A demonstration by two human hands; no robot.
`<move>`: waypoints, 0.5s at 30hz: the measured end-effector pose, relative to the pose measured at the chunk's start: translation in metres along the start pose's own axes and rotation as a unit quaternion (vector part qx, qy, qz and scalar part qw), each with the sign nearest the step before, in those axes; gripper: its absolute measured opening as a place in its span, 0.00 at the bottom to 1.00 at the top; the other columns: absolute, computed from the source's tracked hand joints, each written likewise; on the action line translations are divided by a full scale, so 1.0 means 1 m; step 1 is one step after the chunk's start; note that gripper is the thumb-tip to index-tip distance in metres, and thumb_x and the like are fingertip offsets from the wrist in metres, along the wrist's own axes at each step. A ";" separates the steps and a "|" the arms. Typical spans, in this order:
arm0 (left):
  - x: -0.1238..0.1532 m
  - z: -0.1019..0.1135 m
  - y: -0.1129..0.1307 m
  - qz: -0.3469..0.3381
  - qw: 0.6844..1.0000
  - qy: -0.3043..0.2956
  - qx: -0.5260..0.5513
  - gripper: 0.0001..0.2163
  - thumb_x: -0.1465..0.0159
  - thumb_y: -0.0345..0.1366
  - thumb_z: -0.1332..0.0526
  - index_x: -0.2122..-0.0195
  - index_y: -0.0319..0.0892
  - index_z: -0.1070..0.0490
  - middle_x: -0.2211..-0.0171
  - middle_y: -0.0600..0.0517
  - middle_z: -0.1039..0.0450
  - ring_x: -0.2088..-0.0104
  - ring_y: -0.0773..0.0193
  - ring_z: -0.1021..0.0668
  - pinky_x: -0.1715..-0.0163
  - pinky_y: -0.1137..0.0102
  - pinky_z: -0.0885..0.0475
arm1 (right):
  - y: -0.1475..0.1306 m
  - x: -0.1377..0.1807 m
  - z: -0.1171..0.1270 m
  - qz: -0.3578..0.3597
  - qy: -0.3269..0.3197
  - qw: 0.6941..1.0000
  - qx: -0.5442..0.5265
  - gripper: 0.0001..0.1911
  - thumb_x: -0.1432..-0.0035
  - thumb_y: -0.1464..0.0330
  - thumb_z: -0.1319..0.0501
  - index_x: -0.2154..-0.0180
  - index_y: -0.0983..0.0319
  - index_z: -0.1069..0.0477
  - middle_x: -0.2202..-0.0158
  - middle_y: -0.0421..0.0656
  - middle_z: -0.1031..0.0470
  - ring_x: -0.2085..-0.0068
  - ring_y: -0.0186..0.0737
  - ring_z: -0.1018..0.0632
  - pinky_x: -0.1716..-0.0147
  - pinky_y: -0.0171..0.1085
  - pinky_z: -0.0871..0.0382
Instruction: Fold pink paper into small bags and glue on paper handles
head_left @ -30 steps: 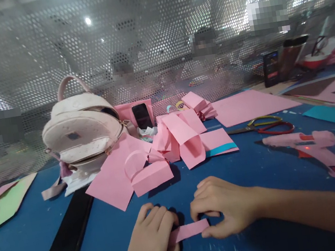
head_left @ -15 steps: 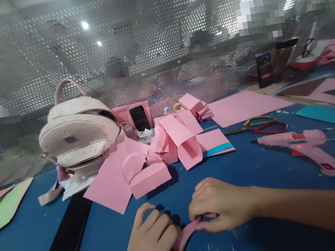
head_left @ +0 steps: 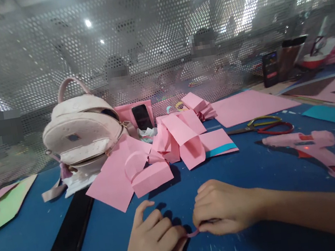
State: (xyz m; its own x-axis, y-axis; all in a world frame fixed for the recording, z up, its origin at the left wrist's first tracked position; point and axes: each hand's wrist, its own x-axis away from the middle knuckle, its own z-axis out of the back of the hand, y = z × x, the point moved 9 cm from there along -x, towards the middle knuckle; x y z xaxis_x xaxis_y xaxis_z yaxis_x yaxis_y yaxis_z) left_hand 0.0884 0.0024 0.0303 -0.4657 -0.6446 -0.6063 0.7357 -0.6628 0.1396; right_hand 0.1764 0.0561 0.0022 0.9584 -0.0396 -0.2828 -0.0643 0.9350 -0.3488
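Your left hand (head_left: 156, 242) and right hand (head_left: 217, 209) each pinch one end of a thin pink paper strip (head_left: 193, 234), which spans the small gap between your fingertips, its ends hidden in your grip. Just beyond your hands, a folded pink paper piece (head_left: 152, 178) with a curved loop fronts a pile of pink paper (head_left: 182, 129), blocking the way straight ahead. Past your left hand, a flat black device (head_left: 69, 230) lies at an angle, its far end near a white backpack (head_left: 82, 132). Beyond your right forearm, a pink glue gun (head_left: 312, 147) lies with its red light lit, its nozzle towards the pile; scissors (head_left: 252, 127) lie just behind it. A perforated screen (head_left: 153, 34) stands beyond everything.
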 end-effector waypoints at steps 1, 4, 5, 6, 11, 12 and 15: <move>0.000 0.000 0.001 -0.004 1.000 0.001 -0.001 0.07 0.33 0.30 0.43 0.67 0.45 0.27 0.80 0.58 0.30 0.76 0.65 0.31 0.51 0.60 0.37 | 0.000 0.000 0.000 0.000 0.001 1.000 -0.001 0.10 0.35 0.69 0.47 0.63 0.60 0.27 0.71 0.40 0.21 0.71 0.34 0.25 0.70 0.36 0.42; 0.000 0.000 0.001 -0.007 1.000 0.003 -0.001 0.08 0.33 0.30 0.43 0.67 0.46 0.26 0.80 0.58 0.31 0.76 0.65 0.32 0.50 0.60 0.37 | 0.000 0.000 0.001 0.001 0.003 1.000 -0.005 0.10 0.35 0.68 0.47 0.63 0.61 0.27 0.71 0.40 0.21 0.71 0.34 0.24 0.70 0.35 0.42; 0.000 0.000 0.001 -0.005 1.000 0.006 0.001 0.08 0.33 0.30 0.43 0.67 0.46 0.26 0.80 0.58 0.31 0.76 0.66 0.32 0.50 0.60 0.38 | 0.000 0.000 0.000 0.002 0.003 1.000 -0.006 0.10 0.35 0.68 0.46 0.63 0.61 0.27 0.71 0.40 0.21 0.71 0.34 0.24 0.70 0.35 0.42; 0.001 0.000 0.000 -0.002 1.000 0.009 0.003 0.08 0.33 0.30 0.43 0.67 0.46 0.26 0.80 0.58 0.31 0.76 0.66 0.32 0.50 0.60 0.38 | 0.000 0.000 0.000 0.002 0.004 1.000 -0.006 0.10 0.35 0.68 0.46 0.63 0.61 0.27 0.71 0.40 0.21 0.71 0.34 0.24 0.70 0.35 0.42; 0.004 -0.002 -0.003 -0.003 0.999 0.011 0.034 0.07 0.34 0.28 0.42 0.66 0.46 0.27 0.72 0.58 0.23 0.72 0.65 0.29 0.47 0.59 0.42 | 0.000 0.001 0.000 0.003 0.004 1.000 -0.010 0.10 0.35 0.67 0.46 0.64 0.61 0.27 0.71 0.40 0.22 0.71 0.34 0.25 0.69 0.35 0.42; 0.005 -0.003 -0.003 -0.004 0.999 0.011 0.039 0.07 0.34 0.28 0.42 0.66 0.46 0.27 0.71 0.58 0.22 0.73 0.65 0.30 0.48 0.59 0.42 | 0.001 0.001 0.000 0.002 0.002 1.000 -0.013 0.11 0.35 0.67 0.47 0.64 0.61 0.27 0.70 0.40 0.22 0.71 0.34 0.25 0.69 0.36 0.42; 0.008 -0.004 -0.003 -0.006 0.999 0.002 0.043 0.08 0.34 0.26 0.44 0.64 0.46 0.27 0.73 0.58 0.23 0.74 0.65 0.31 0.53 0.62 0.40 | 0.001 0.001 0.000 0.001 -0.005 1.000 -0.019 0.13 0.33 0.64 0.49 0.63 0.61 0.27 0.71 0.40 0.22 0.70 0.35 0.25 0.68 0.36 0.42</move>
State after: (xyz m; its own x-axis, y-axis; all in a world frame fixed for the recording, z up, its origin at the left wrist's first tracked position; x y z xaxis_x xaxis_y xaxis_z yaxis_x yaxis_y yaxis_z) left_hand 0.0843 0.0011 0.0214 -0.4716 -0.6352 -0.6116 0.6849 -0.7008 0.1997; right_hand 0.1776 0.0569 0.0010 0.9609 -0.0345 -0.2747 -0.0763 0.9208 -0.3826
